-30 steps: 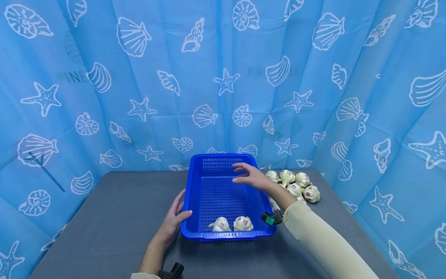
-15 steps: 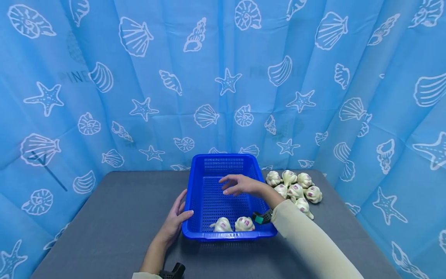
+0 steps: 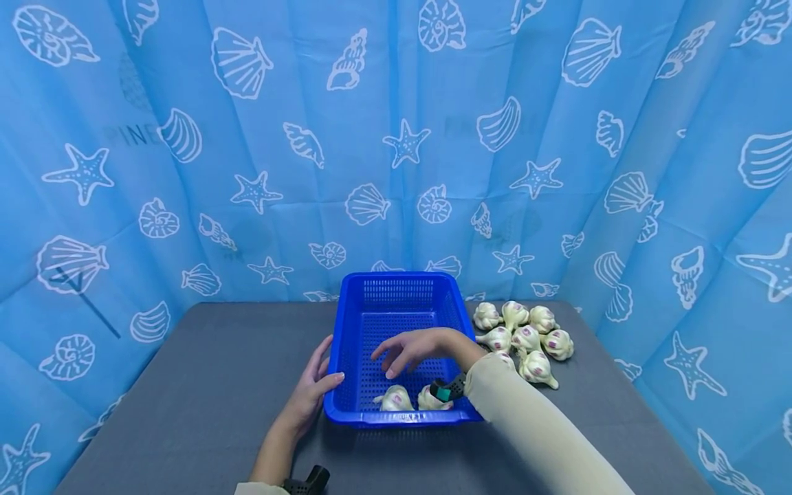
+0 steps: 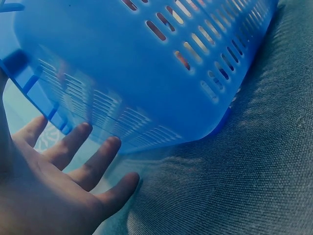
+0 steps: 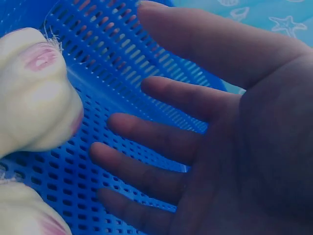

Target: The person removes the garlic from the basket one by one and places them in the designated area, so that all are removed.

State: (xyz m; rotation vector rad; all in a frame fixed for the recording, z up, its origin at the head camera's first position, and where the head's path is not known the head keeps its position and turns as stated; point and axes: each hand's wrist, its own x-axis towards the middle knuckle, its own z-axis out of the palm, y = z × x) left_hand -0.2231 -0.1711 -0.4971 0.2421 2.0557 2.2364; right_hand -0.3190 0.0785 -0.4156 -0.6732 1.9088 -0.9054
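A blue plastic basket [image 3: 396,416] with slotted walls stands on the grey table. My left hand [image 3: 307,388] holds its left side, thumb over the rim; in the left wrist view the fingers [image 4: 95,164] spread along the outer wall. My right hand [image 3: 413,349] hovers inside the basket, holding nothing, its fingers spread in the right wrist view. Two garlic bulbs lie at the basket's near end: the left bulb [image 3: 394,399] shows well, the right bulb [image 3: 431,399] is partly behind the wrist strap.
Several more garlic bulbs [image 3: 526,338] lie in a cluster on the table [image 3: 241,357], right of the basket. One is partly covered by the right sleeve [image 3: 532,419]. A blue shell-print curtain [image 3: 284,234] hangs behind and at both sides.
My right hand has moved left and toward the near end inside the basket, its wrist strap now over part of the right bulb. The left hand and basket have stayed in place.
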